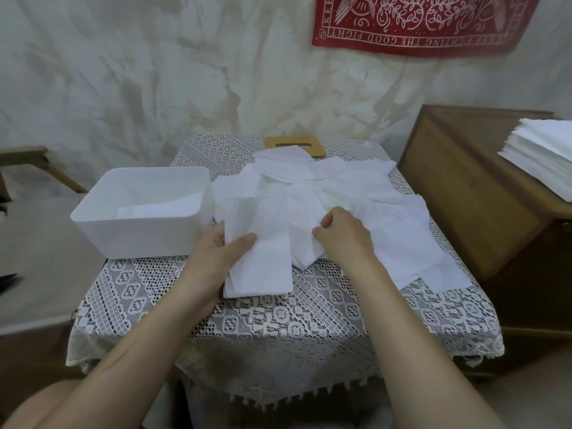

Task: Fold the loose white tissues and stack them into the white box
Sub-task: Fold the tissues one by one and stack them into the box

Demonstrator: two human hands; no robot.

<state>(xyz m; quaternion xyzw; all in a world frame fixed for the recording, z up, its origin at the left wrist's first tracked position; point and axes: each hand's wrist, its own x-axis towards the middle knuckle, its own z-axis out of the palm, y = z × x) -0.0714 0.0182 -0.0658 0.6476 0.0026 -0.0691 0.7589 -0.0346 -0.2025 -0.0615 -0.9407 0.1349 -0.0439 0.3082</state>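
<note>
**Folded tissue in the left hand, right hand in the pile**

Head view: a small tabletop (278, 317) covered with white lace sits before a stained pale wall. The white box (139, 233) stands on its left part, open at the top, with a few folded sheets (161, 209) lying flat on its floor. Just right of the box, the loose tissues (315, 187) spread in an overlapping heap across the middle and right of the tabletop, some reaching the right edge.

The left hand (213, 261) holds a folded tissue (263, 267), a long narrow strip lying near the front of the heap. Its grip pinches the strip's left edge, thumb on top and fingers underneath.

The right hand (343, 236) rests on the near side of the heap, knuckles up. Its fingers curl down into the loose tissues and its grip closes on the paper there.

Behind the heap, a wooden board (294, 144) with a slot lies partly covered by tissue. A wooden cabinet (464, 196) stands to the right, bearing a tall stack of white sheets (541, 156). A red patterned cloth (418, 23) hangs on the wall above.
</note>
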